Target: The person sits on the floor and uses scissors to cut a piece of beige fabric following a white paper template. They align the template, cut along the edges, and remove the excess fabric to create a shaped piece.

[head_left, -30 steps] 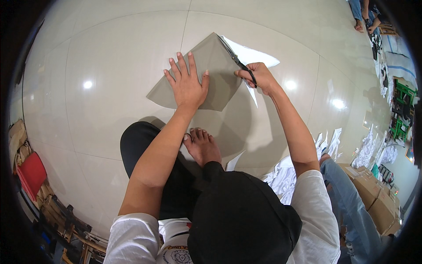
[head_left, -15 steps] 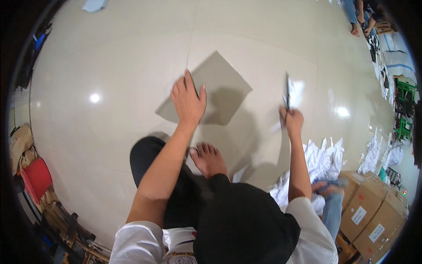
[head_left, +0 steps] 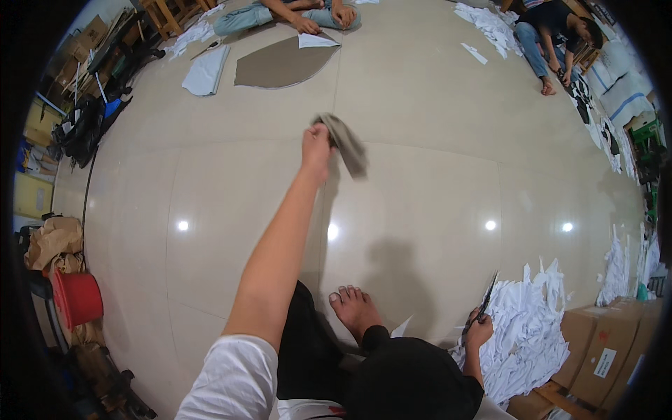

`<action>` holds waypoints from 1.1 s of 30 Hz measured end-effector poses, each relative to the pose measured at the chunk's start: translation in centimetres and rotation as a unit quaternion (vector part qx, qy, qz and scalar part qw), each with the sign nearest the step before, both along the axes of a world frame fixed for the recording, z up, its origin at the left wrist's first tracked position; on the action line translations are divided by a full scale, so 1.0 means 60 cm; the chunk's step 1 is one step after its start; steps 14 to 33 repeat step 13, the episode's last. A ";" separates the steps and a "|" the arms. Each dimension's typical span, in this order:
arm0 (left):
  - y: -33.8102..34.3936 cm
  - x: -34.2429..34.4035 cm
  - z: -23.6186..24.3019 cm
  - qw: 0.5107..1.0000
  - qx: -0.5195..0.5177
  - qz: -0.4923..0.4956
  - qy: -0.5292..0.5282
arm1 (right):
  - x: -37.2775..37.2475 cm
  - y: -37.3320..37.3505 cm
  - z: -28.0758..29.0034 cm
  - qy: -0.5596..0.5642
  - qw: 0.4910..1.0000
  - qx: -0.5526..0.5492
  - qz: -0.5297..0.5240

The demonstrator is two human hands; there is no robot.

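My left hand (head_left: 318, 148) is stretched forward above the tiled floor, its fingers closed on a grey-brown piece of cloth (head_left: 343, 143). The cloth hangs bunched from the fist toward the right, a little blurred. Low at the right, my right hand (head_left: 478, 329) grips a pair of dark scissors (head_left: 488, 294), their blades pointing up and away. Right beside the scissors lies a heap of white scraps (head_left: 528, 336). My bare foot (head_left: 355, 308) rests on the floor between the two arms.
Ahead, a person (head_left: 287, 17) sits cross-legged by a large grey-brown cut piece (head_left: 280, 64) and a folded white cloth (head_left: 206, 71). Another person (head_left: 553, 42) bends at the far right. Cardboard boxes (head_left: 609, 343) stand right; a red bucket (head_left: 78, 299) stands left.
The grey-brown cloth lay flat under my left hand; now it is lifted, bunched and carried forward. My right hand with the scissors has drawn back beside the scraps. The view has tilted up.
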State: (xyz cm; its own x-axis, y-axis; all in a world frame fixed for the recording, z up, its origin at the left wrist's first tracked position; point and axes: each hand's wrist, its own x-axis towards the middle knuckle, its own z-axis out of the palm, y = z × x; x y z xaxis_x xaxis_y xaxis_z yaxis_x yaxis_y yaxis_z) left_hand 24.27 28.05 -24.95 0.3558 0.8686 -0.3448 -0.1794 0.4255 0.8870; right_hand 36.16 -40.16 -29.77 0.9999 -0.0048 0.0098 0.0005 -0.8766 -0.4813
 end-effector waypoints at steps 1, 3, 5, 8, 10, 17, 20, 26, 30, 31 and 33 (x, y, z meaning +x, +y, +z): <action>0.023 0.014 0.020 0.992 0.047 0.009 0.119 | 0.001 -0.010 0.006 -0.012 1.000 -0.005 0.000; -0.008 0.023 0.030 0.967 0.117 0.140 0.176 | -0.002 -0.024 0.010 -0.031 0.999 -0.012 0.002; -0.020 -0.025 -0.003 0.971 0.155 0.090 0.157 | -0.004 -0.018 0.009 -0.057 0.997 -0.042 0.023; -0.144 -0.098 -0.079 0.917 0.283 -0.105 0.261 | -0.011 -0.040 0.002 -0.059 0.998 -0.012 0.006; -0.221 -0.180 -0.136 0.728 0.373 -0.295 0.493 | -0.016 -0.042 -0.004 -0.041 0.999 0.018 -0.001; -0.320 -0.166 -0.159 0.638 0.380 -0.396 0.539 | -0.004 -0.067 -0.017 -0.051 0.999 0.006 0.005; -0.320 -0.166 -0.159 0.638 0.380 -0.396 0.539 | -0.004 -0.067 -0.017 -0.051 0.999 0.006 0.005; -0.320 -0.166 -0.159 0.638 0.380 -0.396 0.539 | -0.004 -0.067 -0.017 -0.051 0.999 0.006 0.005; -0.320 -0.166 -0.159 0.638 0.380 -0.396 0.539 | -0.004 -0.067 -0.017 -0.051 0.999 0.006 0.005; -0.320 -0.166 -0.159 0.638 0.380 -0.396 0.539 | -0.004 -0.067 -0.017 -0.051 0.999 0.006 0.005; -0.320 -0.166 -0.159 0.638 0.380 -0.396 0.539 | -0.004 -0.067 -0.017 -0.051 0.999 0.006 0.005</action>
